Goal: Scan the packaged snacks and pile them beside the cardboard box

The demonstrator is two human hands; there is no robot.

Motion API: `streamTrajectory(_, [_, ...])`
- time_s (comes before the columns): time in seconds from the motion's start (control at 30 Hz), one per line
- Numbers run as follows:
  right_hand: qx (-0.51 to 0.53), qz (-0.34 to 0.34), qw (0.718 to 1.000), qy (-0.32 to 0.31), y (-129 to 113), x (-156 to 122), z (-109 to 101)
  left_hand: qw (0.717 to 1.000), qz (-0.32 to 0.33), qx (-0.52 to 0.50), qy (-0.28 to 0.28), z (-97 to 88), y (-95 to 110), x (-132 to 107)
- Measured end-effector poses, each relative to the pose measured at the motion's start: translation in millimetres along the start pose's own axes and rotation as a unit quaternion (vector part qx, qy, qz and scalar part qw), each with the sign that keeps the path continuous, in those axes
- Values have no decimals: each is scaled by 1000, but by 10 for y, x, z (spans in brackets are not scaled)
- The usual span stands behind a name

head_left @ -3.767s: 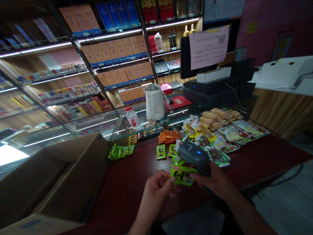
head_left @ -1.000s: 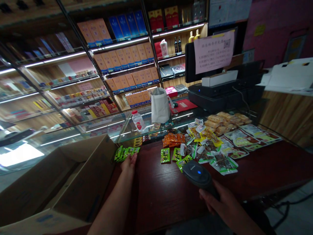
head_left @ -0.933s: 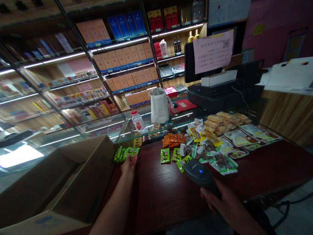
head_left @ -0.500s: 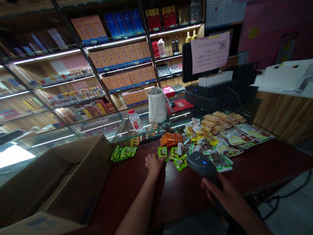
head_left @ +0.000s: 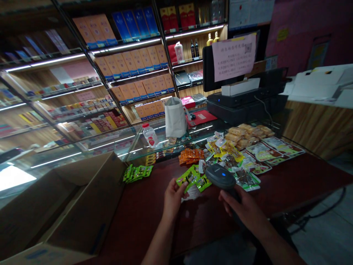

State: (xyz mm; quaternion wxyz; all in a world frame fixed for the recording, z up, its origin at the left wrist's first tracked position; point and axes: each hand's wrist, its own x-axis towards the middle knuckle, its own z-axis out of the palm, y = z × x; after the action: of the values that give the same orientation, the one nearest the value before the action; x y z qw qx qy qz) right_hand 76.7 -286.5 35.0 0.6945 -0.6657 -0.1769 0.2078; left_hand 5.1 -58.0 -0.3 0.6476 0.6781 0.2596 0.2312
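My left hand (head_left: 174,192) pinches a green snack packet (head_left: 188,179) by its near edge, a little above the dark red counter. Around the handle of a black barcode scanner (head_left: 220,176) my right hand (head_left: 242,206) is closed. The scanner's head points left, toward the packet. Just behind it lies another green packet (head_left: 203,183). A small heap of green packets (head_left: 137,172) rests farther left, beside the cardboard box. Orange packets (head_left: 191,155) and clear-and-yellow snack packs (head_left: 224,147) lie beyond my hands.
An open cardboard box (head_left: 82,206) stands at left. Behind are a bottle with a red cap (head_left: 150,135), a white bag (head_left: 175,119) and a monitor with a pink notice (head_left: 233,57). Wrapped pastries (head_left: 248,135) and flat packs (head_left: 278,149) lie at right. Shelves of boxes line the back.
My left hand has picked the green packet up off the counter and tilted it, drawing it slightly nearer. The scanner in my right hand has shifted slightly left and up.
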Motion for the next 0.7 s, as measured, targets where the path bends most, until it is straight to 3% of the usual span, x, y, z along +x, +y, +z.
streamTrajectory(0.23, [-45,-46,997,31,-13,236,191,996,-19,-60,-66,95,428,-456])
streamTrajectory(0.4, [-68,-59,995,35,-9,255,269,993,-43,-67,-86,81,519,-564])
streamTrajectory(0.53, [-66,-59,996,23,2,312,284,994,-43,-88,-36,30,431,-425])
streamTrajectory(0.7, [-65,-60,996,19,8,387,242,995,42,-73,48,-131,290,56])
